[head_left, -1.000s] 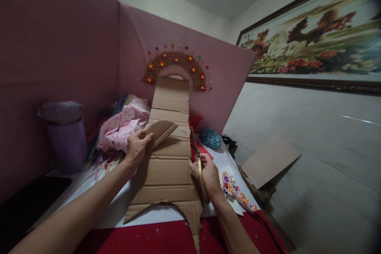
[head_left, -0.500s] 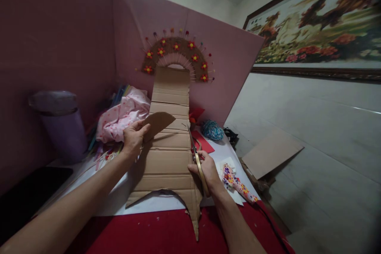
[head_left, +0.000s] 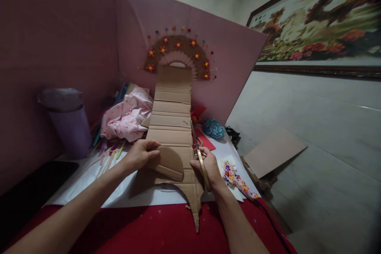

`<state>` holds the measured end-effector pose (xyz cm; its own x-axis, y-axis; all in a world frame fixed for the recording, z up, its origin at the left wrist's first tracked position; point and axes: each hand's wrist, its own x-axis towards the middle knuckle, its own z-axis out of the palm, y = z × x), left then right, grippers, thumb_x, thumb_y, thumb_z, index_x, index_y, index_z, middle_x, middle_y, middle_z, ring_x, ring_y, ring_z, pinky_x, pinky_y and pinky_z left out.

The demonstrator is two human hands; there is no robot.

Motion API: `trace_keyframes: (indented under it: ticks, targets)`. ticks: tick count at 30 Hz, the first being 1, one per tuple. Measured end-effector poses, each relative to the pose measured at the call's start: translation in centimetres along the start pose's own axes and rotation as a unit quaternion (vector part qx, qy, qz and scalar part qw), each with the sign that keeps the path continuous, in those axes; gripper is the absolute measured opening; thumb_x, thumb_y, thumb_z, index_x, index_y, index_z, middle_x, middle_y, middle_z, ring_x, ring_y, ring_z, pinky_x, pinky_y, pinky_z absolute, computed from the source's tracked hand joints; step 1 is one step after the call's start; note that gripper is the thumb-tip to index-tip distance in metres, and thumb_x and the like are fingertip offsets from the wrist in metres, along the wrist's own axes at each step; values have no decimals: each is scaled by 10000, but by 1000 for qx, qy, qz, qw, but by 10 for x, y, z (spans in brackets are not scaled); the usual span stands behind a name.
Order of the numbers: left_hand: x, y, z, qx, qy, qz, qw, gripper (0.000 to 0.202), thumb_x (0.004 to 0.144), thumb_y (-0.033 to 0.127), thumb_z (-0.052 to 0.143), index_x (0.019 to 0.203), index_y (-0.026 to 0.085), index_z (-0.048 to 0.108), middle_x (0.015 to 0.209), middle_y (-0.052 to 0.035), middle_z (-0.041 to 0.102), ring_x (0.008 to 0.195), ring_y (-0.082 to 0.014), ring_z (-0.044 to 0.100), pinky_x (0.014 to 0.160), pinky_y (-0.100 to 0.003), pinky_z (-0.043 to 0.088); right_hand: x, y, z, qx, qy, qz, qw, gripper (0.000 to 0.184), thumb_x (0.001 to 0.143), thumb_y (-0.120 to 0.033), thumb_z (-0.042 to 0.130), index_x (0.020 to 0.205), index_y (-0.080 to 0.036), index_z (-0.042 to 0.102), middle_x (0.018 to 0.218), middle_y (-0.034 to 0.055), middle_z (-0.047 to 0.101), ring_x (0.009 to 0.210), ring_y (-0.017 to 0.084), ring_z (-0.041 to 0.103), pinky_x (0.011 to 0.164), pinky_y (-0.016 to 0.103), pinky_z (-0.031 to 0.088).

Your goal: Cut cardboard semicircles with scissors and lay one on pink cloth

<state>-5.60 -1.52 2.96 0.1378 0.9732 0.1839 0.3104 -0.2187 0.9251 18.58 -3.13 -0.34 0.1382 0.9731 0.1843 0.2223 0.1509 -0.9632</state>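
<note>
Pinched in my left hand (head_left: 144, 154) is a rounded piece of cardboard (head_left: 168, 162), held over the lower part of a long ridged cardboard sheet (head_left: 169, 131). My right hand (head_left: 207, 166) is closed around a pair of scissors (head_left: 201, 163) with gold handles. Their blades point away from me along the right edge of the long sheet, and I cannot tell whether they touch it. The sheet has a curved cut-out and a pointed tail at its near end.
A purple bin (head_left: 70, 127) and pink cloth (head_left: 127, 115) stand left; thin sticks (head_left: 108, 160) lie below. Right are a blue yarn ball (head_left: 213, 128) and a flower-patterned glue gun (head_left: 238, 182) with a cord. Behind, a flower-decorated cardboard arch (head_left: 178, 45) is on a pink panel (head_left: 232, 63).
My left hand has brought the rounded cardboard piece down and nearer to me, turning it flatter. My right hand with the scissors has stayed almost in place. The view has shifted slightly.
</note>
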Motion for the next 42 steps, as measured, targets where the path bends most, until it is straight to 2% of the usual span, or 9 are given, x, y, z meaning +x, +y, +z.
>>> trace_keyframes:
  ticks: [5, 8, 15, 26, 30, 33, 38, 40, 42]
  targets:
    - [-3, -13, -1, 126, 57, 9, 990, 187, 575, 376, 673, 572, 189, 673, 577, -23, 627, 623, -221, 560, 637, -342, 408, 0, 0, -2, 19, 9, 8, 1000, 430, 483, -201, 655, 904, -179, 569, 726, 13, 666, 583, 176, 585, 510, 247, 423]
    - [-4, -21, -1, 182, 84, 26, 979, 166, 554, 346, 697, 489, 205, 636, 648, -45, 590, 733, -263, 543, 722, -392, 398, 0, -2, -2, 31, 14, 16, 999, 433, 488, -208, 659, 911, -183, 568, 706, -1, 650, 569, 167, 571, 507, 244, 416]
    - [-2, -36, 6, 254, 107, 138, 951, 114, 642, 353, 707, 629, 240, 719, 1033, -73, 581, 1012, -303, 497, 882, -460, 401, -1, -6, -1, 50, 22, 24, 998, 431, 456, -203, 659, 878, -194, 572, 648, -29, 610, 556, 165, 556, 504, 246, 415]
    - [-8, -38, 14, 284, 100, 147, 942, 173, 664, 326, 718, 786, 207, 690, 1168, -111, 509, 1138, -341, 448, 940, -491, 387, -1, -5, -3, 52, 30, 30, 998, 451, 454, -214, 699, 889, -189, 582, 658, -26, 632, 586, 174, 592, 535, 253, 440]
    - [-9, -38, 18, 229, 137, 104, 958, 492, 634, 349, 722, 1080, 177, 610, 1197, -137, 516, 1149, -345, 467, 938, -487, 402, -1, -4, -2, 53, 35, 33, 997, 466, 451, -230, 719, 897, -193, 587, 664, -17, 647, 592, 186, 607, 534, 262, 449]
    - [-8, -36, 17, 131, 127, 54, 982, 626, 602, 387, 749, 1151, 165, 548, 1144, -131, 583, 1109, -330, 526, 916, -458, 426, 0, -2, -2, 61, 34, 37, 997, 479, 456, -236, 722, 913, -194, 586, 647, -21, 641, 567, 181, 598, 516, 259, 441]
    - [-7, -30, 7, -84, 125, -120, 981, 569, 445, 404, 847, 899, 163, 604, 841, -108, 681, 866, -331, 646, 725, -429, 510, 0, -3, -5, 80, 33, 48, 995, 468, 456, -222, 715, 903, -190, 582, 612, -48, 609, 529, 158, 567, 510, 251, 422]
    - [-8, -28, 3, -175, 67, -178, 966, 454, 442, 404, 853, 774, 186, 633, 700, -81, 678, 756, -320, 668, 658, -431, 532, 0, -6, -8, 90, 31, 55, 994, 454, 455, -208, 711, 888, -186, 577, 603, -53, 601, 526, 153, 561, 516, 250, 420]
    - [-9, -26, 1, -284, -18, -237, 929, 380, 462, 403, 850, 728, 206, 663, 674, -76, 692, 706, -311, 684, 656, -447, 553, -1, -9, -9, 104, 30, 62, 992, 448, 456, -198, 708, 881, -184, 568, 610, -50, 604, 532, 153, 564, 523, 251, 422]
